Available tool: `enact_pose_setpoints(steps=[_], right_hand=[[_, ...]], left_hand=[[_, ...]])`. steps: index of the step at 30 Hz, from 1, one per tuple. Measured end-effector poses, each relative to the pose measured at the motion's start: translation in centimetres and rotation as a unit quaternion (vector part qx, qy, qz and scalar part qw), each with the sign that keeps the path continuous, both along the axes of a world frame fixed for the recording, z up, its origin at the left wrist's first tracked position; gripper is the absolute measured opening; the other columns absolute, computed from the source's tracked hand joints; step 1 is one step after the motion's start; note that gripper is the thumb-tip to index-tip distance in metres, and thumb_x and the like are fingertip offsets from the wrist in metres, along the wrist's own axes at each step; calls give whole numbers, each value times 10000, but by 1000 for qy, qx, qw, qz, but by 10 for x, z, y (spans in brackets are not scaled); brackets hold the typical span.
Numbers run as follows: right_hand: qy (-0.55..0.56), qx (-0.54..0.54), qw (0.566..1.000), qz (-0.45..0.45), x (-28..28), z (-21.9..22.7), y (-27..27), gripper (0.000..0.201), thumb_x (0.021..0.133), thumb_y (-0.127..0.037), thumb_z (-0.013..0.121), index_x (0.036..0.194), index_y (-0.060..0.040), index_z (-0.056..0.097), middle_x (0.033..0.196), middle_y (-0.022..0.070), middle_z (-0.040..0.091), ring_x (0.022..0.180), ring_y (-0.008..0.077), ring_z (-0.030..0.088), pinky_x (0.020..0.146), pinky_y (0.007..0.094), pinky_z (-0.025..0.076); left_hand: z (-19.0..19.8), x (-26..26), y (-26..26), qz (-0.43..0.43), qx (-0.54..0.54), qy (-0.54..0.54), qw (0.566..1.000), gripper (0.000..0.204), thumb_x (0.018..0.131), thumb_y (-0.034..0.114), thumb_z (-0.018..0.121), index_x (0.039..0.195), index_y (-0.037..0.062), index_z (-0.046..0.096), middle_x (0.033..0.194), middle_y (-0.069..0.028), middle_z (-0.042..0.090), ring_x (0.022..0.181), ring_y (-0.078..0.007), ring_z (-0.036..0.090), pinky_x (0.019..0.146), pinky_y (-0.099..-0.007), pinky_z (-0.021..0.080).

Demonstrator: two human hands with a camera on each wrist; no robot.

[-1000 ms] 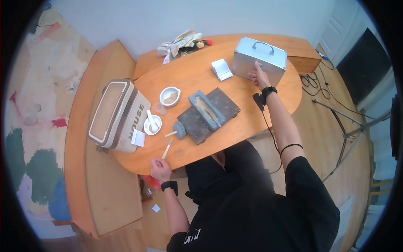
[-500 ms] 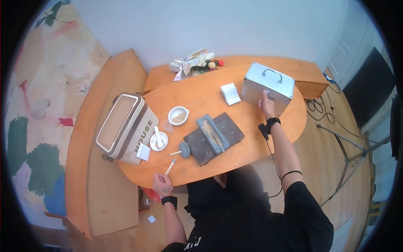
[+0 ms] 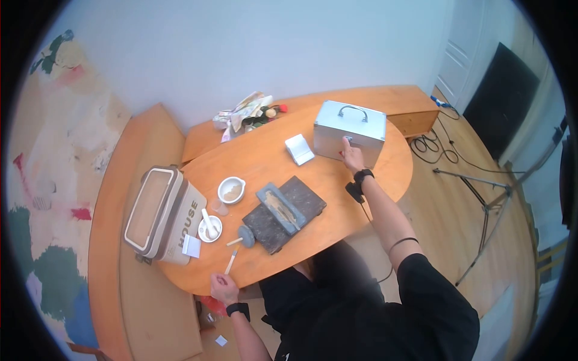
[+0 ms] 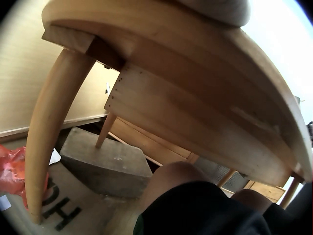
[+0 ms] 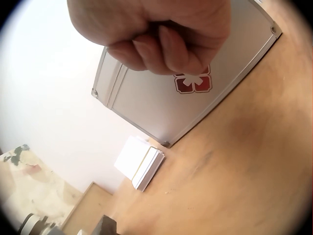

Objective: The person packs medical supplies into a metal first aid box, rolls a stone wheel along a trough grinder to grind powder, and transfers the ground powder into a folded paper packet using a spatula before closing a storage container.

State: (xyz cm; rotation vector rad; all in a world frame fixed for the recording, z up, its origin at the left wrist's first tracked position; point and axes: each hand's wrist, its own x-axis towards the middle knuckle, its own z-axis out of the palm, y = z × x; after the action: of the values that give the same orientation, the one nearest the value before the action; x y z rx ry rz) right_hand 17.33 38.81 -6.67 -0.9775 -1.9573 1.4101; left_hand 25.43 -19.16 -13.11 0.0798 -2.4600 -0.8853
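Note:
A silver metal case (image 3: pixel 350 127) with a top handle stands at the back right of the table. My right hand (image 3: pixel 354 159) is at its front, one digit reaching up to the latch (image 3: pixel 347 139). In the right wrist view, the other fingers (image 5: pixel 168 51) are curled by the red emblem (image 5: pixel 193 83). At the table's near left edge rests my left hand (image 3: pixel 224 289), fingers loosely curled, beside the handle of a thin brush (image 3: pixel 230 262); whether it touches the brush is unclear. Only a part of the left hand (image 4: pixel 220 9) shows in the left wrist view.
A carved grey block (image 3: pixel 280 208) lies on a dark slab (image 3: pixel 256 225). Around it are a round grey tool (image 3: pixel 246 236), a white bowl (image 3: pixel 231 190), a small dish with a pestle (image 3: pixel 209 228), a white box (image 3: pixel 299 150) and a HOUSE container (image 3: pixel 191 210).
The head view has tilted and shifted. My right hand's lower fingers have drawn in below the latch, with one digit still up at it. The left hand and objects keep their places on the table.

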Motion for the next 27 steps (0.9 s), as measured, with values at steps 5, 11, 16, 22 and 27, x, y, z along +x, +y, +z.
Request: enact_pose_setpoints(steps=[5,11,16,22,27], right_hand=[[-33,38,999,-4,0,2,1,767,941,-675,416,716,-5,716,694,182,684,766,355,699,753,431,515],[-50,64,997,15,16,29,-12,725,988,-572,421,660,18,687,605,173,654,651,336,693,735,436,532],[-44,84,995,15,18,30,-14,676,991,-520,459,638,15,677,618,149,666,620,289,688,719,398,538],[-42,86,991,94,16,20,-6,552,1006,-452,469,786,-7,712,710,116,708,637,223,703,684,358,566],[-90,226,954,173,10,14,3,330,1029,-286,481,1166,-47,663,759,82,731,599,162,710,612,316,582]], left_hand=[[3,3,4,3,-6,-1,1000,157,851,125,605,760,65,492,586,-68,448,520,-248,480,501,-383,373],[9,3,5,-6,-31,-1,999,194,879,152,596,759,69,468,588,-54,418,527,-227,454,501,-387,340],[14,4,11,-3,-46,-36,998,200,882,164,597,760,76,465,579,-46,406,515,-219,439,500,-384,338],[-5,-1,-8,5,-77,-58,995,167,905,185,593,805,64,537,618,-78,507,552,-261,525,516,-394,399],[-31,-8,-23,9,-101,8,995,219,968,237,570,897,31,591,710,-161,602,598,-338,551,538,-435,431]])
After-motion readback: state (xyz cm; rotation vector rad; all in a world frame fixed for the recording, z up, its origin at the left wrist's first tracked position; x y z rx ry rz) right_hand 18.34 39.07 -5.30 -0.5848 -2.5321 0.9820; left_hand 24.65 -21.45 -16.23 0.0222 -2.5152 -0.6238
